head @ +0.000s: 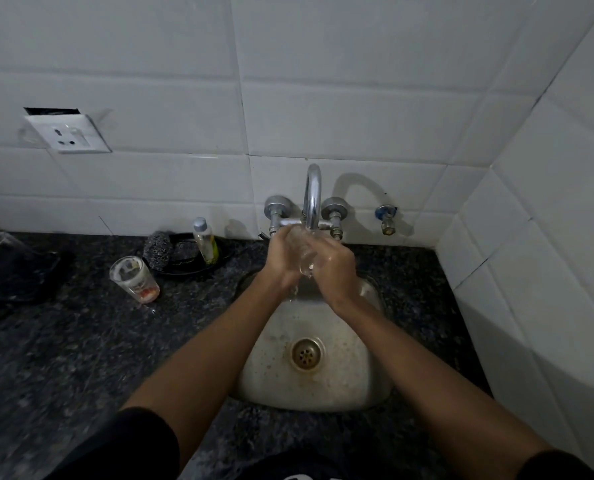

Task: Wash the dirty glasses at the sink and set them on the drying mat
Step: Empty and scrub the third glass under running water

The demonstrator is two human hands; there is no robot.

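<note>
dim white tiled walls (358, 98), dark, seemingly granite counter (63, 358).

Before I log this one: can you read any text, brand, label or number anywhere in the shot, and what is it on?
Nothing is legible.
Glass on the counter: red and white print near its base, too blurred to read.
Small bottle by the scrubber: yellowish label, too small to read.
Glass in the hands: no print visible.

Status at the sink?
Left hand and right hand both grip clear glass under tap. Dirty glass waits on counter. Nothing blocking.
</note>
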